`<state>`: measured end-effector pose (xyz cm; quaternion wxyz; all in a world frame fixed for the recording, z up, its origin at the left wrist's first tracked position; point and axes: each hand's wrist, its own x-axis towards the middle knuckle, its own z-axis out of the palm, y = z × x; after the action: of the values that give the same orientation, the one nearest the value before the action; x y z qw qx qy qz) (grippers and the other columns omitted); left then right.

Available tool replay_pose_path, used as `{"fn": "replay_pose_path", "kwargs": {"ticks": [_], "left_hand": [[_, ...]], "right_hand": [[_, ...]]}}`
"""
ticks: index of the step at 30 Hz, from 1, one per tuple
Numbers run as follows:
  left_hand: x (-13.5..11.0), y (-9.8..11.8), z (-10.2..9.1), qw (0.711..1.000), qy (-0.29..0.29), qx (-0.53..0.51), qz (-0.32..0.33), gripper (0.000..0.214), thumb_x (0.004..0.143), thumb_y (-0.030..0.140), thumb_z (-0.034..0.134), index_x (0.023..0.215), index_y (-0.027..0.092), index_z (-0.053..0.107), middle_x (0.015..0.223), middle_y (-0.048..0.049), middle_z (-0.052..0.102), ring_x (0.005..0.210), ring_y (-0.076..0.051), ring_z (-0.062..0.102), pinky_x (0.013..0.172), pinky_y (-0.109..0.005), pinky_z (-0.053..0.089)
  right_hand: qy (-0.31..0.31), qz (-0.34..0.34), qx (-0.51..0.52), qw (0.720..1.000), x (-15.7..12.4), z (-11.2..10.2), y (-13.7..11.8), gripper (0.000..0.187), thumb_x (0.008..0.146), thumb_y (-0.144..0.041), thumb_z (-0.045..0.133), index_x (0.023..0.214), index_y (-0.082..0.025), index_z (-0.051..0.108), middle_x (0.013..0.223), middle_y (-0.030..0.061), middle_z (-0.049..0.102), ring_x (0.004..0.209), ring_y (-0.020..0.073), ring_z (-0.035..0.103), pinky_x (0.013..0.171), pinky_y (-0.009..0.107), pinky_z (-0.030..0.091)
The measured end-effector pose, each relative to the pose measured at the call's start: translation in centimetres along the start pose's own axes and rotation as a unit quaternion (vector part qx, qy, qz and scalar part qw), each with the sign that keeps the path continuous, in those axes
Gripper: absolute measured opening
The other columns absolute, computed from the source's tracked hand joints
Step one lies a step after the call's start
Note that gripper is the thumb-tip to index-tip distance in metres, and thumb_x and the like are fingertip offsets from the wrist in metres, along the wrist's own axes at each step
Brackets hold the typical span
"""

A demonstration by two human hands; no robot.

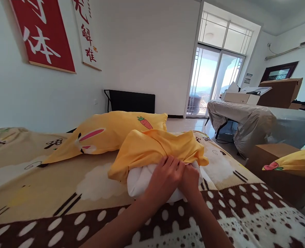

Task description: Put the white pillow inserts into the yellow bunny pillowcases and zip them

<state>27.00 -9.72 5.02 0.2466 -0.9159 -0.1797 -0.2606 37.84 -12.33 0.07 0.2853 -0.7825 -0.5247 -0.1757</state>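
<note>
A yellow pillowcase (152, 148) lies bunched over the far part of a white pillow (139, 181) on the bed, and the pillow's near part shows white. My left hand (168, 174) grips the pillowcase's near edge, its fingers curled into the cloth. Close against it, my right hand (190, 177) is also closed on the edge, with its fingertips partly hidden. Just beyond lies another pillow (113, 129) in a yellow case printed with a rabbit and a carrot.
A patterned blanket (98, 182) covers the bed. At the right are a cardboard box (273, 155), a piece of yellow fabric (297, 163) with a carrot print, and a plastic-covered table (248, 112) bearing boxes. A black folded frame (132, 101) stands by the wall.
</note>
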Motion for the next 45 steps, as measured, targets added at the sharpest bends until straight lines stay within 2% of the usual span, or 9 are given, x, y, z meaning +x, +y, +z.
{"fn": "replay_pose_path", "kwargs": {"ticks": [5,11,14,18,23,27,34,40,45], "left_hand": [[-1.1,-2.0,2.4,0.992,0.073,-0.054,-0.087,0.034,0.088,0.015,0.04,0.12,0.019,0.051,0.125,-0.0128,0.052,0.118,-0.027,0.045,0.1,-0.045,0.03],[-3.4,-5.8,2.0,0.954,0.096,-0.146,-0.244,0.033,0.085,0.033,0.052,0.115,0.02,0.052,0.115,-0.0102,0.056,0.111,-0.026,0.048,0.093,-0.041,0.034],[-3.8,-6.0,2.0,0.949,0.076,-0.171,-0.253,0.039,0.081,0.036,0.056,0.116,0.02,0.051,0.12,-0.0093,0.056,0.116,-0.026,0.047,0.095,-0.041,0.031],[-4.4,-4.8,2.4,0.955,0.13,-0.141,-0.227,0.029,0.078,0.024,0.054,0.106,0.017,0.056,0.11,-0.0102,0.061,0.107,-0.026,0.053,0.092,-0.039,0.033],[-5.0,-4.4,2.7,0.958,0.21,-0.107,-0.163,0.023,0.079,0.017,0.048,0.098,0.014,0.06,0.096,-0.0093,0.065,0.092,-0.024,0.059,0.086,-0.037,0.037],[-5.4,-5.1,3.1,0.959,0.212,-0.117,-0.148,0.025,0.078,0.011,0.047,0.097,0.013,0.062,0.094,-0.0081,0.068,0.087,-0.02,0.061,0.081,-0.032,0.041],[-6.2,-5.9,3.2,0.951,0.261,-0.057,-0.153,0.023,0.082,0.01,0.051,0.099,0.015,0.064,0.093,-0.0046,0.072,0.082,-0.018,0.064,0.08,-0.035,0.041],[-6.6,-7.5,4.6,0.942,0.21,-0.003,-0.264,0.023,0.074,0.014,0.06,0.095,0.02,0.066,0.099,-0.0054,0.07,0.092,-0.026,0.06,0.086,-0.044,0.034],[-5.9,-6.1,2.1,0.944,0.249,0.007,-0.218,0.022,0.074,0.008,0.054,0.091,0.018,0.063,0.096,-0.0064,0.069,0.088,-0.024,0.06,0.086,-0.043,0.037]], "right_hand": [[0.06,0.058,0.036,0.996,1.3,-0.8,2.1,0.042,0.094,-0.042,0.033,0.09,-0.013,0.064,0.086,0.0147,0.068,0.084,0.0252,0.063,0.07,0.031,0.04],[0.019,0.127,0.026,0.991,2.0,-2.3,2.3,0.042,0.093,-0.046,0.038,0.09,-0.014,0.064,0.082,0.0141,0.068,0.082,0.0257,0.064,0.069,0.031,0.039],[-0.001,0.099,-0.02,0.995,1.0,-4.6,2.1,0.036,0.091,-0.045,0.045,0.084,-0.016,0.065,0.077,0.0139,0.068,0.079,0.0252,0.064,0.075,0.034,0.039],[0.008,0.015,-0.07,0.997,-3.3,-7.0,1.7,0.033,0.089,-0.043,0.047,0.076,-0.018,0.064,0.071,0.0126,0.067,0.068,0.0251,0.063,0.082,0.043,0.039],[0.055,-0.179,-0.023,0.982,-9.6,-3.9,-1.3,0.035,0.085,-0.037,0.049,0.111,-0.017,0.062,0.106,0.0148,0.068,0.091,0.0293,0.065,0.08,0.042,0.047],[0.141,-0.174,-0.036,0.974,-11.4,0.0,-5.4,0.036,0.073,-0.026,0.06,0.108,-0.015,0.066,0.119,0.0203,0.062,0.115,0.0387,0.054,0.092,0.052,0.043],[0.087,-0.172,-0.083,0.978,-8.5,-0.6,-6.9,0.049,0.071,-0.029,0.069,0.114,-0.005,0.064,0.128,0.0288,0.053,0.125,0.0436,0.043,0.105,0.061,0.025],[0.015,-0.136,-0.074,0.988,-5.1,-0.2,-4.8,0.084,0.072,-0.039,0.071,0.142,-0.01,0.035,0.143,0.0263,0.037,0.133,0.0394,0.032,0.109,0.06,0.016],[0.069,-0.105,-0.062,0.99,-3.0,0.4,-3.5,0.068,0.082,-0.036,0.058,0.139,-0.007,0.035,0.141,0.0238,0.04,0.131,0.0347,0.035,0.111,0.055,0.015]]}}
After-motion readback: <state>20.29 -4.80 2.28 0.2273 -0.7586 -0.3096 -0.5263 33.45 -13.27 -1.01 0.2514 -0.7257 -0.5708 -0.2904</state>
